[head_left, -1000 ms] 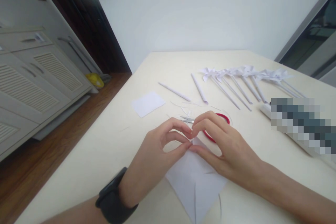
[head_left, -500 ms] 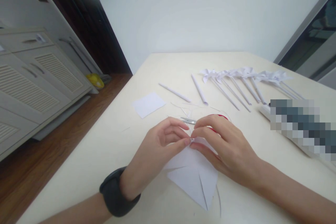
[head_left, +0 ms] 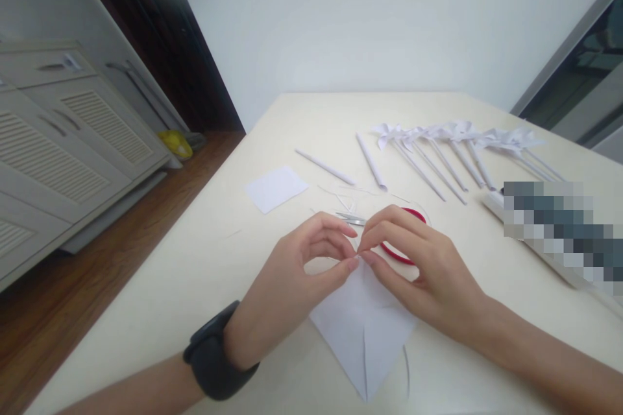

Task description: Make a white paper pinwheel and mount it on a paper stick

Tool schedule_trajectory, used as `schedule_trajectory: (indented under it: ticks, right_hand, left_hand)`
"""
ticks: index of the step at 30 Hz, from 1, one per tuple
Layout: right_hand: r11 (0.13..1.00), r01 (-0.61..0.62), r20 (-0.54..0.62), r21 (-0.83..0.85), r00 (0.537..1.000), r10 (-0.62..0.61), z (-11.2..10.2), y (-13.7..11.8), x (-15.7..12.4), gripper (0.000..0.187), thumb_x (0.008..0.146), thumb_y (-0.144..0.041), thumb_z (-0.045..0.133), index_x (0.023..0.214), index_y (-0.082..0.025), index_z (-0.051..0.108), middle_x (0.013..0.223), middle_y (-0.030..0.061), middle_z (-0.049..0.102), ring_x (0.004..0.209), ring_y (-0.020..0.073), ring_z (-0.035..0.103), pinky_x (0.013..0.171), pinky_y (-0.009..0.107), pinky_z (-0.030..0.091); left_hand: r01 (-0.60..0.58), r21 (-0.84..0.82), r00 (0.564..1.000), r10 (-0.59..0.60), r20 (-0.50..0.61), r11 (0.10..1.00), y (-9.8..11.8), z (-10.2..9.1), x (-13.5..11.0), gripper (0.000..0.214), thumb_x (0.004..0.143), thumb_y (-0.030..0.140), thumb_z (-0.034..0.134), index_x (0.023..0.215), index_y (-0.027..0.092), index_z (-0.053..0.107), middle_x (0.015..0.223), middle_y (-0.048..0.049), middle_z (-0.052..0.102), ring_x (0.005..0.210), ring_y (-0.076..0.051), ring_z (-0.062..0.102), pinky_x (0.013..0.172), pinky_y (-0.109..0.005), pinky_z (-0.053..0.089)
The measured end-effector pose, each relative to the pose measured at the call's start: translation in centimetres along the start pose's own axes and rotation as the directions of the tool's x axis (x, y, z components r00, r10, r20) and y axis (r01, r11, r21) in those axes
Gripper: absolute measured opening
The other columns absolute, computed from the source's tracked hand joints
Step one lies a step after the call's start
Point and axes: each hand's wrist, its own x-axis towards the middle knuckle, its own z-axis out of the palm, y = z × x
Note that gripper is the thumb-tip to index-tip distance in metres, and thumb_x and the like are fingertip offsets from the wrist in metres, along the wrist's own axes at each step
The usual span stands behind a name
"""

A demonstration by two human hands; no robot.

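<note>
A white sheet of paper [head_left: 363, 327] lies on the cream table [head_left: 204, 272], creased down its middle, one corner pointing toward me. My left hand [head_left: 292, 279], with a black watch on the wrist, pinches the far corner between thumb and fingers. My right hand [head_left: 418, 266] pinches the same corner from the other side, fingertips touching those of the left. Just behind my hands lie scissors with red handles [head_left: 406, 253], their blades pointing left.
A small white paper square [head_left: 276, 189] lies to the left. Two rolled paper sticks [head_left: 325, 168] and a row of several finished paper pinwheels [head_left: 452, 142] lie farther back. A blurred-out object [head_left: 559, 227] sits at the right. The table's left edge drops to a wooden floor.
The paper's near corner swung right and lifted, then settled flat again, pointing toward me. Both hands kept pinching the far corner and barely moved.
</note>
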Motion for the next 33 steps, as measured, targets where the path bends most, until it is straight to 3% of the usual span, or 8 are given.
schedule_trajectory:
  ticks: [8,11,17,21,24,27,30,33]
  right_hand:
    - [0.989,-0.1,-0.002,0.108,0.995,0.101,-0.4,0.0,0.3,0.011,0.083,-0.012,0.047,0.082,-0.02,0.054,0.091,0.0022,0.053,0.085,0.0142,0.052,0.072,0.028,0.044]
    - [0.984,-0.148,0.0,0.103,0.989,0.148,-0.4,0.3,0.2,0.011,0.083,-0.016,0.049,0.092,-0.022,0.052,0.099,0.0032,0.053,0.09,0.0158,0.052,0.075,0.03,0.045]
    - [0.957,-0.273,-0.065,0.099,0.958,0.28,-0.2,0.5,0.1,0.031,0.08,-0.028,0.055,0.108,-0.025,0.043,0.113,0.0053,0.05,0.096,0.0194,0.051,0.069,0.03,0.049]
    - [0.91,-0.369,0.009,0.189,0.927,0.374,-0.7,0.4,0.2,0.018,0.083,-0.032,0.05,0.098,-0.023,0.048,0.101,0.0036,0.056,0.085,0.0174,0.055,0.065,0.029,0.048]
    - [0.894,-0.38,0.048,0.237,0.924,0.38,-1.0,0.5,0.4,0.01,0.086,-0.029,0.044,0.085,-0.021,0.051,0.086,0.0016,0.057,0.077,0.0154,0.055,0.062,0.027,0.046]
    - [0.91,-0.351,0.077,0.221,0.937,0.342,-1.0,0.5,0.4,0.008,0.085,-0.026,0.047,0.082,-0.021,0.052,0.085,0.0004,0.058,0.078,0.0149,0.055,0.066,0.028,0.045]
    - [0.93,-0.325,0.117,0.172,0.944,0.309,-0.8,0.4,0.4,0.003,0.081,-0.023,0.052,0.081,-0.02,0.054,0.086,-0.0001,0.059,0.082,0.0153,0.055,0.073,0.03,0.044]
    - [0.914,-0.335,0.121,0.229,0.941,0.315,-0.7,0.4,0.6,0.003,0.08,-0.02,0.052,0.079,-0.02,0.054,0.082,-0.0013,0.06,0.08,0.0136,0.056,0.073,0.028,0.044]
  left_hand:
    - [0.096,0.091,0.985,-0.108,0.135,0.991,0.1,-0.1,-0.1,0.021,0.074,0.015,0.056,0.093,0.022,0.054,0.09,-0.0031,0.064,0.089,-0.02,0.06,0.08,-0.034,0.047]
    - [0.108,0.061,0.988,-0.114,0.107,0.992,0.1,-0.3,0.0,0.021,0.075,0.017,0.056,0.095,0.022,0.053,0.096,-0.0041,0.064,0.091,-0.02,0.06,0.077,-0.033,0.048]
    - [0.072,-0.119,0.997,-0.074,-0.008,0.99,0.6,-0.8,0.2,0.021,0.076,0.021,0.057,0.096,0.02,0.05,0.102,-0.0063,0.06,0.093,-0.022,0.058,0.071,-0.029,0.049]
    - [0.04,-0.15,0.995,-0.053,-0.085,0.988,0.7,-0.9,0.0,0.021,0.075,0.019,0.058,0.095,0.021,0.051,0.09,-0.0025,0.06,0.08,-0.017,0.059,0.064,-0.024,0.049]
    - [0.099,-0.13,0.995,-0.102,-0.021,0.987,1.0,-1.0,0.1,0.021,0.074,0.021,0.06,0.094,0.021,0.053,0.084,-0.001,0.06,0.07,-0.014,0.058,0.058,-0.022,0.046]
    - [0.175,-0.12,0.983,-0.167,0.078,0.977,1.4,-1.5,0.5,0.019,0.076,0.031,0.057,0.09,0.018,0.058,0.079,-0.0031,0.062,0.068,-0.015,0.059,0.055,-0.023,0.045]
    - [0.154,-0.041,0.983,-0.149,0.111,0.987,1.4,-1.9,0.8,0.014,0.075,0.031,0.058,0.079,0.018,0.062,0.076,-0.0022,0.063,0.071,-0.017,0.059,0.058,-0.024,0.045]
    - [0.144,0.054,0.976,-0.15,0.157,0.988,1.1,-1.9,0.8,0.014,0.074,0.03,0.059,0.068,0.018,0.061,0.07,-0.0004,0.062,0.065,-0.014,0.058,0.056,-0.023,0.044]
